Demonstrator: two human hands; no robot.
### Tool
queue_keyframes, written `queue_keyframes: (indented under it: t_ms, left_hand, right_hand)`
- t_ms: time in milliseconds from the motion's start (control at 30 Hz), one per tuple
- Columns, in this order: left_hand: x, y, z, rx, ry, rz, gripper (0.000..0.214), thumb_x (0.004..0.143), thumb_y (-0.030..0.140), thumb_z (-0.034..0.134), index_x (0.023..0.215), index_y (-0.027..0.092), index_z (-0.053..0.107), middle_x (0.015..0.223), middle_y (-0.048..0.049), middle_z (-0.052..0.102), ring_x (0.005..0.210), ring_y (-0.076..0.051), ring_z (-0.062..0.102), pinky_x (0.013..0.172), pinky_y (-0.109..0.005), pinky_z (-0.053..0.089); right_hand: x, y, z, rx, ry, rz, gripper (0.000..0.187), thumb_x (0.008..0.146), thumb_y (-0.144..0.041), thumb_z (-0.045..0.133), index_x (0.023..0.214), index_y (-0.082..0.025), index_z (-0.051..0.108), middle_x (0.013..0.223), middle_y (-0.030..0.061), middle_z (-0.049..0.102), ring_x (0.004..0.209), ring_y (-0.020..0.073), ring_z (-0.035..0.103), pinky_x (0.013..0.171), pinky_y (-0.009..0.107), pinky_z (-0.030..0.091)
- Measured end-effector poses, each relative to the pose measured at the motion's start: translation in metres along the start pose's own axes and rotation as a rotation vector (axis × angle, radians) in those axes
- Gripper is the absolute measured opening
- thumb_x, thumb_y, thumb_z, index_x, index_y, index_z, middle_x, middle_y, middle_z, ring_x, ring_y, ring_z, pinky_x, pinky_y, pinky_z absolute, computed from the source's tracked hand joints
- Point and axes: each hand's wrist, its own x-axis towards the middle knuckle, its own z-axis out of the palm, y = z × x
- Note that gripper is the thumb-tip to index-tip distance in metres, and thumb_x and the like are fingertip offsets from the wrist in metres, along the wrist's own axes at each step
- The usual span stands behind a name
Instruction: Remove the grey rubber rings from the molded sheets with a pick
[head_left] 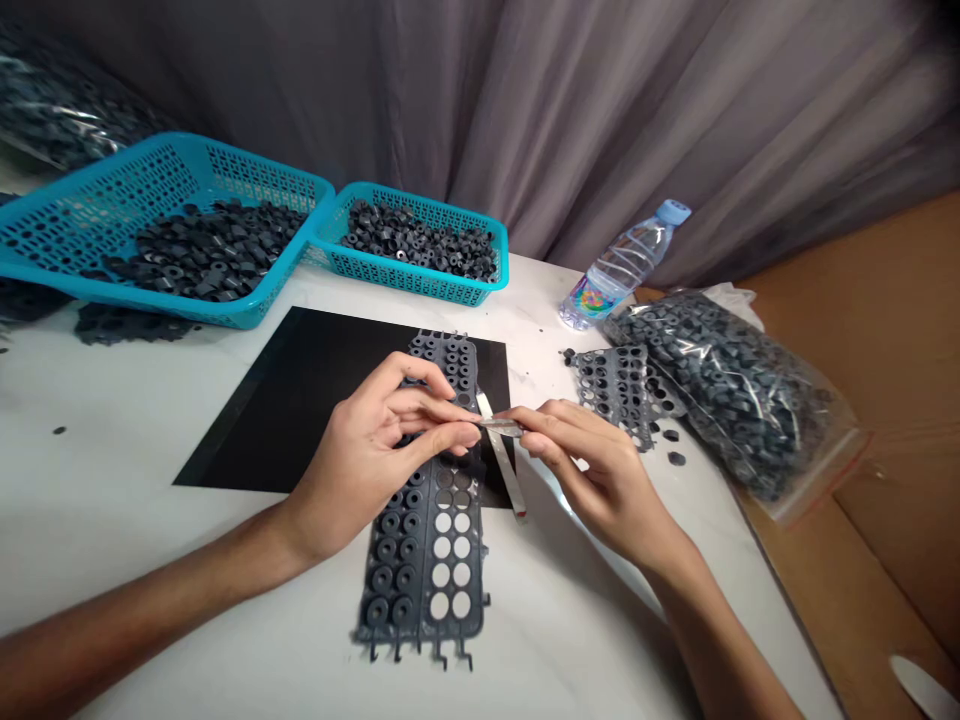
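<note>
My right hand [585, 450] is closed on a small pointed metal tool [501, 427], either a blade or tweezers; I cannot tell which. Its tip reaches the thumb and fingers of my left hand [382, 440], which are pinched together. Whatever sits between those left fingertips is hidden. Under both hands lies a dark rubber sheet [421, 540] with rows of ring-shaped pieces on its left half and round holes along the lower right. A narrow white stick [506, 470] with a red end lies slantwise beside the sheet, below the metal tool.
A black mat [262, 400] lies partly beneath the sheet. Behind stand a large blue basket [289, 290] and a smaller one [420, 278], both holding dark pieces. To the right are a water bottle [626, 262], a punched sheet [613, 385] and a filled plastic bag [739, 390].
</note>
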Motion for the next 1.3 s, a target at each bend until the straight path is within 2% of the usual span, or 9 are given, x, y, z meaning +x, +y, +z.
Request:
queue_keyframes:
  t_ms: [367, 933, 1300]
  left_hand:
    - [0.0005, 0.0, 0.0011, -0.004, -0.006, 0.024, 0.032, 0.088, 0.017, 0.083, 0.102, 0.02, 0.054, 0.094, -0.0014, 0.083, 0.078, -0.013, 0.08, 0.08, -0.02, 0.067]
    - [0.0013, -0.0003, 0.0012, -0.012, -0.006, 0.018, 0.033, 0.088, 0.017, 0.083, 0.102, 0.02, 0.054, 0.094, -0.0024, 0.083, 0.079, -0.014, 0.08, 0.08, -0.022, 0.068]
    - [0.002, 0.0005, 0.0016, -0.01, -0.002, 0.011, 0.034, 0.087, 0.017, 0.083, 0.102, 0.02, 0.053, 0.093, -0.0024, 0.082, 0.077, -0.014, 0.08, 0.079, -0.023, 0.068]
  right_hand:
    - [-0.0011, 0.0031, 0.0026, 0.022, -0.003, -0.014, 0.029, 0.106, -0.017, 0.057, 0.132, -0.02, 0.07, 0.093, 0.0043, 0.067, 0.082, 0.0167, 0.061, 0.077, 0.031, 0.047]
    - [-0.0025, 0.0035, 0.0032, -0.006, 0.047, -0.024, 0.024, 0.106, -0.016, 0.057, 0.125, -0.015, 0.072, 0.09, 0.006, 0.067, 0.081, 0.0171, 0.061, 0.076, 0.032, 0.047]
    - [-0.0017, 0.0024, -0.0001, 0.001, -0.01, -0.014, 0.028, 0.107, -0.017, 0.056, 0.131, -0.017, 0.07, 0.093, 0.005, 0.067, 0.084, 0.0161, 0.061, 0.077, 0.03, 0.047]
